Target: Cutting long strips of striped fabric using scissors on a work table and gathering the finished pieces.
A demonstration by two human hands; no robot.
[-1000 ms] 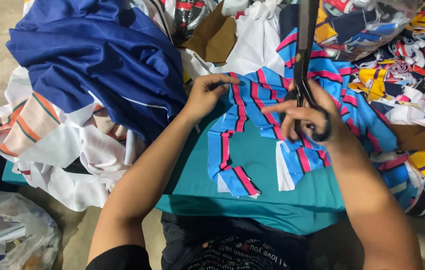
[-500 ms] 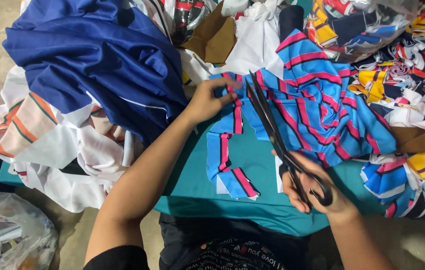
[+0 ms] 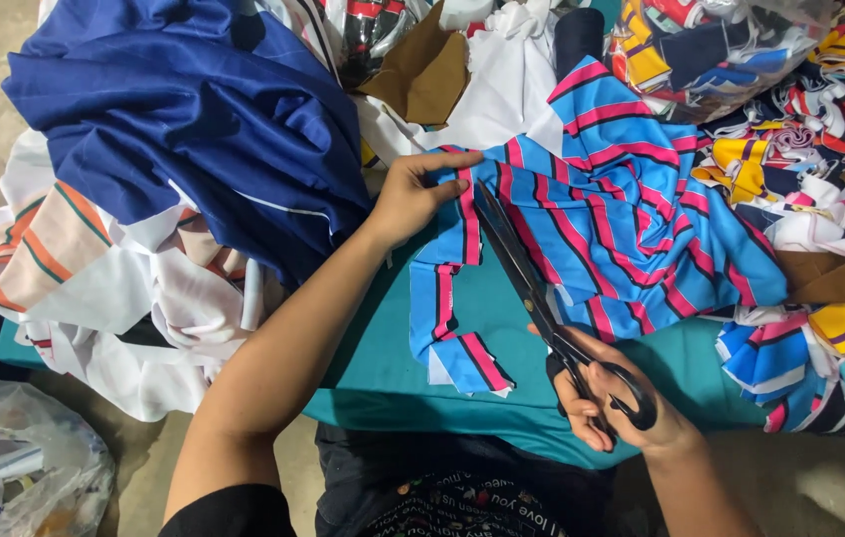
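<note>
Left hand [image 3: 413, 194] pinning striped cloth [image 3: 601, 229] flat on the teal counter [image 3: 373, 368]; right hand [image 3: 606, 403] gripping black scissors [image 3: 532, 288], blades narrowly parted over the stripes. Risk: fingers near the blades could get nicked, or loose cloth bunch and skew the cut.

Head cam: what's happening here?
A person is cutting a blue fabric with pink stripes on a teal-covered table. The right hand holds black scissors, blades laid along the fabric. The left hand presses the fabric flat at its upper edge. A narrow strip hangs to the left of the blades. A dark blue cloth pile lies to the left, mixed colourful scraps to the right.
</note>
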